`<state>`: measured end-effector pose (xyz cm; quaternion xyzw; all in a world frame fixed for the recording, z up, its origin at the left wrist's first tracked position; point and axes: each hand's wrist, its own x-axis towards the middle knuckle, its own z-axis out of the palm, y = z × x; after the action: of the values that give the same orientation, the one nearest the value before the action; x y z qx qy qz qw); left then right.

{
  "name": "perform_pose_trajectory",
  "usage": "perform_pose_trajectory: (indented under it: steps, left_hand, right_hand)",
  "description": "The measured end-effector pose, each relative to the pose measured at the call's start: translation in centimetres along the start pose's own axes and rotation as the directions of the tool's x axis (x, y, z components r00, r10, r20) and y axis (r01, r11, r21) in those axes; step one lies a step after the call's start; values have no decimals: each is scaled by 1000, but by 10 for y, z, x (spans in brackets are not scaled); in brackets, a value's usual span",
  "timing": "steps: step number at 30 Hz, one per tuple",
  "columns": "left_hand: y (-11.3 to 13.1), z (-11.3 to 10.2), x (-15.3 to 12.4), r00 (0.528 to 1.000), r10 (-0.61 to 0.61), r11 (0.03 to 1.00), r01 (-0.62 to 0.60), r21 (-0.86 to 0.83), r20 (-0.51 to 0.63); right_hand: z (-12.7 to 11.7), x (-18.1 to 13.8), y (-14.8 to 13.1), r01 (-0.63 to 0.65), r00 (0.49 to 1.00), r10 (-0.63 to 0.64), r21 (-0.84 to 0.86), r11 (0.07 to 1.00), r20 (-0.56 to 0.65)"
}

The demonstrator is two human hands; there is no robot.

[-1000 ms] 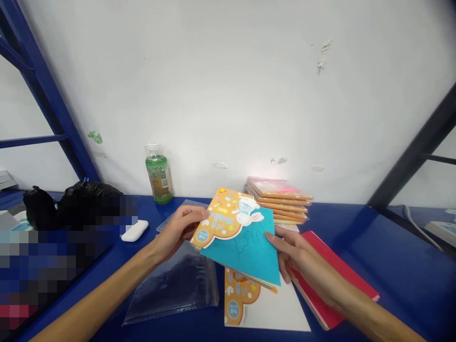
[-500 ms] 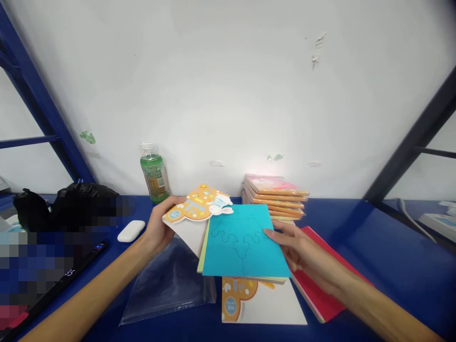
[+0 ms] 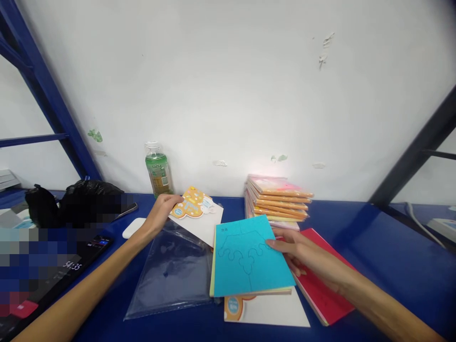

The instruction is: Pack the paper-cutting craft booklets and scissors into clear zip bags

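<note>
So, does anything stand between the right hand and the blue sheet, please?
Nothing visible does. The right hand holds the blue sheet by its right edge, with the thumb on top. The red stack lies partly beneath the hand and forearm, not between hand and sheet.

One left hand (image 3: pixel 164 211), one right hand (image 3: pixel 297 251), 1 blue pad (image 3: pixel 249 273), 1 red pad (image 3: pixel 327 306), 2 cards (image 3: pixel 210 221) (image 3: pixel 274 311), 1 clear bag (image 3: pixel 174 273), 1 bottle (image 3: pixel 157 175), 1 white case (image 3: pixel 131 228), 1 lit screen (image 3: pixel 74 266). Packets (image 3: pixel 280 199): one pile, at least five, too squished to count exactly tbh.
</note>
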<state>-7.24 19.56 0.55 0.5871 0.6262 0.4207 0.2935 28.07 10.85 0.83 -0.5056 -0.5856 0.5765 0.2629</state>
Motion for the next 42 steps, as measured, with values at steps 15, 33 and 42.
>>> perform_pose_trajectory:
  steps: [15, 33, 42]
  left_hand:
    - [16, 10, -21, 976, 169, 553, -209, 807, 136]
    - [3, 36, -30, 922, 86, 386, -379, 841, 376]
    - [2, 38, -32, 916, 85, 356, -395, 847, 391]
  right_hand:
    - [-13, 12, 14, -119, 818, -425, -837, 534, -387]
    - [-4, 18, 25, -20, 873, -400, -842, 540, -278]
    - [-1, 18, 28, -19, 886, -381, -840, 542, -266]
